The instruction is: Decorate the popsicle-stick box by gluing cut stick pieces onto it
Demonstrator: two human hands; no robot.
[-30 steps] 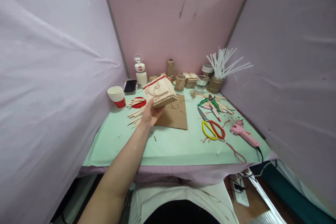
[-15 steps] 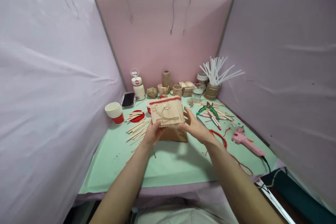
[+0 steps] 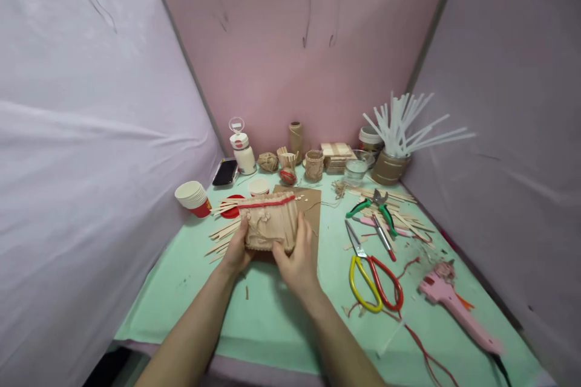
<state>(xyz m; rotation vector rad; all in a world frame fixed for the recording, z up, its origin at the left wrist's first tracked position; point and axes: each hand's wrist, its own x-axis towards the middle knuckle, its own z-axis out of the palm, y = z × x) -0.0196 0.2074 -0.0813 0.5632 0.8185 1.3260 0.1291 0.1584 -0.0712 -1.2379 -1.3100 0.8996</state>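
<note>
Left hand and right hand grip the wooden piece between them; press edges, sparing its seemingly raised decoration.

From afar, I watched through one head-worn camera, close to and above the near edge of the tabletop, facing forward and down toward its back edge.

The pale green tabletop bears 1 brown cardboard sheet. Left of the sheet lie loose sticks and stacked paper cups; right of it, 1 pair of scissors and 1 pink glue gun.
</note>
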